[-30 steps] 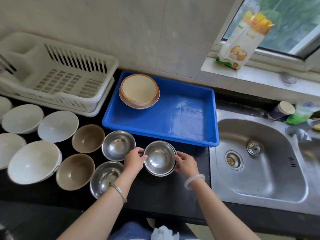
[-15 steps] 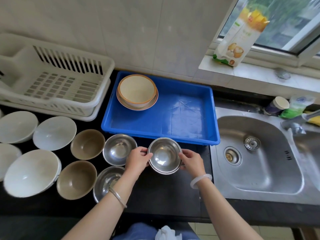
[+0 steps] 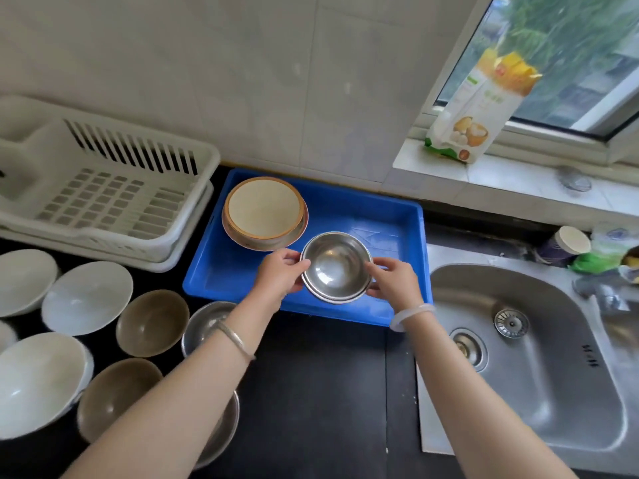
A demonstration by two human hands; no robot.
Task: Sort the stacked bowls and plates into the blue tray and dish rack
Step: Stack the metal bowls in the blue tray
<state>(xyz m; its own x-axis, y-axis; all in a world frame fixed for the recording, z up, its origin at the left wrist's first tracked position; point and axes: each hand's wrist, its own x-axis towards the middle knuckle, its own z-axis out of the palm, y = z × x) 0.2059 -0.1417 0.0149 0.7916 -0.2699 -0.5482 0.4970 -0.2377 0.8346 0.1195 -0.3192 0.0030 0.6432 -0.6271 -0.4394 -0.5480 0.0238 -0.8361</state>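
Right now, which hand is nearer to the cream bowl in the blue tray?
Left. The left hand grips the steel bowls in front of the cream bowl; the right hand grips their far side, farther off.

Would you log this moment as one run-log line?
left hand, right hand: grip steel bowls | position: over blue tray

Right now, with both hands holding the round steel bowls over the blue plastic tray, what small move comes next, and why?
Probably lower the nested round steel bowls straight down onto the bare floor of the blue plastic tray. The left hand and right hand grip them above it, right of the beige round bowl.
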